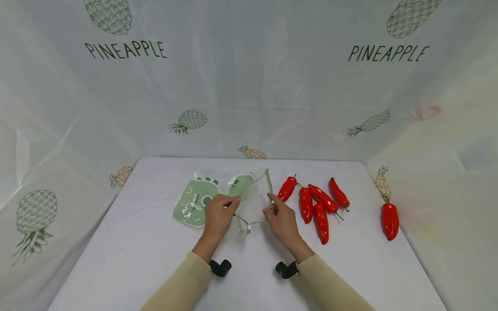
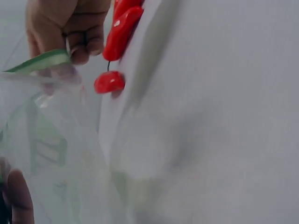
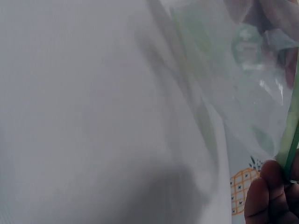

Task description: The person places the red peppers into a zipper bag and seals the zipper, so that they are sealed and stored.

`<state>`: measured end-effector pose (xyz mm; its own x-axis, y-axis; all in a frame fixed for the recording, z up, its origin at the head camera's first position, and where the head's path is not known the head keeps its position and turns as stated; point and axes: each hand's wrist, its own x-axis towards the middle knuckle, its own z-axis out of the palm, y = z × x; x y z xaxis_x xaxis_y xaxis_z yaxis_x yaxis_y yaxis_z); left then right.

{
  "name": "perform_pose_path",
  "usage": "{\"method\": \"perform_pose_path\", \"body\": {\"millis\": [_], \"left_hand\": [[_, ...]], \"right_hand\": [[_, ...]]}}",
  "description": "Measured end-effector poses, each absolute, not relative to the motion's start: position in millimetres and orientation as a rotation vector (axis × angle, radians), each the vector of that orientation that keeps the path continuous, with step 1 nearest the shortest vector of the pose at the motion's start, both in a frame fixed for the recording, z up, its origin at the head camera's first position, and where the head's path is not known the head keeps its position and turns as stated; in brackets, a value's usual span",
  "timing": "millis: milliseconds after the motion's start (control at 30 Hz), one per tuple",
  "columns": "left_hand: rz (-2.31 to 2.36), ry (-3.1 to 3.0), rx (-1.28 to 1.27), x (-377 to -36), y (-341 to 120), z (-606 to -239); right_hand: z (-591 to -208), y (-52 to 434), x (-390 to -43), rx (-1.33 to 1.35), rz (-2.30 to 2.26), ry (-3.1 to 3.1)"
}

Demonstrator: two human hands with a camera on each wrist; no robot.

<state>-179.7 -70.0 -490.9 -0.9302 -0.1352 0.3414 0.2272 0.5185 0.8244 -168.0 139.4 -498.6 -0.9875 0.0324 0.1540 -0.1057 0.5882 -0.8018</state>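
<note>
Both hands hold a clear zip bag with a green zip strip point(image 1: 269, 183), its mouth spread between them. My left hand point(image 1: 219, 216) pinches one side, and its thumb point(image 2: 21, 196) shows low in the left wrist view. My right hand point(image 1: 283, 220) pinches the opposite side, fingers point(image 3: 275, 193) against the green strip in the right wrist view. The bag's clear wall point(image 2: 56, 126) has green print, and no contents show through it. Left of my left hand lies a flat bag with a green print point(image 1: 190, 207). Several red peppers point(image 1: 321, 222) lie beside my right hand.
A single red pepper point(image 1: 390, 221) lies apart near the right edge of the white table point(image 1: 116, 268). A pineapple-printed sheet point(image 1: 249, 77) hangs behind the table and along its sides. Small black devices point(image 1: 220, 268) sit at both wrists.
</note>
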Motion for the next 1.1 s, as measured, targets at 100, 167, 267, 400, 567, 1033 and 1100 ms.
{"method": "perform_pose_path", "body": {"millis": [100,167,267,400,567,1033,1100], "left_hand": [[-1.299,-2.316,-0.026,-176,-77,-484],[-1.244,-2.250,-0.013,-172,-80,-479],[-1.176,-2.215,-0.019,-163,-79,-473],[-1.200,-2.252,-0.077,-149,-72,-473],[-1.294,-2.309,-0.037,-151,-68,-489],[-1.471,-2.190,0.055,-164,-74,-500],[-1.388,-2.160,0.067,-166,-77,-498]], "right_hand": [[-500,147,-172,0.049,1.345,-2.710],[-501,149,-175,0.053,1.348,-2.732],[-500,148,-176,0.125,1.381,-2.748],[-490,139,-175,0.281,1.446,-2.761],[-486,130,-174,0.399,1.458,-2.792],[-500,139,-174,0.307,1.356,-2.850],[-500,143,-175,0.270,1.338,-2.857]]}}
